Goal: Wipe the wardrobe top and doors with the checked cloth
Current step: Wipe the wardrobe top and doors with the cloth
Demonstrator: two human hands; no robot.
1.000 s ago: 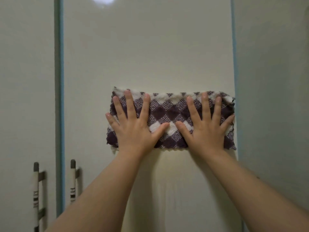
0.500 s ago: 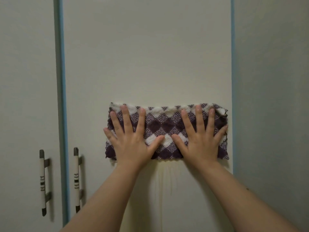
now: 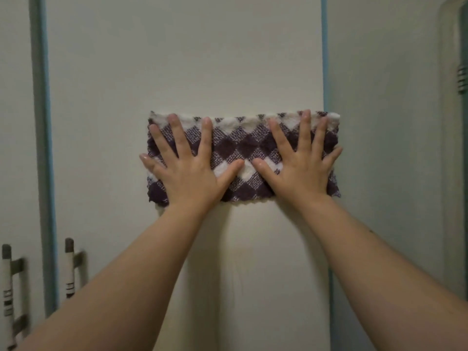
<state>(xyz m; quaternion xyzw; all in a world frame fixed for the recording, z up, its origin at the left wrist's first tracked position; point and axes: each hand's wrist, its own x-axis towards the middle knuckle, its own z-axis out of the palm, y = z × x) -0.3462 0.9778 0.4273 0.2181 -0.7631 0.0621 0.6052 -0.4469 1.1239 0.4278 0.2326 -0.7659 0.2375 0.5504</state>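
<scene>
A purple-and-white checked cloth (image 3: 243, 148), folded into a wide strip, lies flat against the pale wardrobe door (image 3: 177, 59). My left hand (image 3: 190, 173) presses its left half with fingers spread. My right hand (image 3: 301, 171) presses its right half the same way, thumbs nearly meeting in the middle. The cloth's right end overlaps the door's blue right edge (image 3: 325, 59). The wardrobe top is out of view.
A second door (image 3: 15, 122) stands to the left behind a blue strip (image 3: 41, 122). Two vertical bar handles (image 3: 69, 267) (image 3: 7, 287) sit at the lower left. A plain pale panel (image 3: 379, 122) lies to the right, with a metal fitting (image 3: 462, 79) at the far right edge.
Both hands slid the cloth down the door, then back up higher and slightly right, so its right end now reaches over the blue edge.
</scene>
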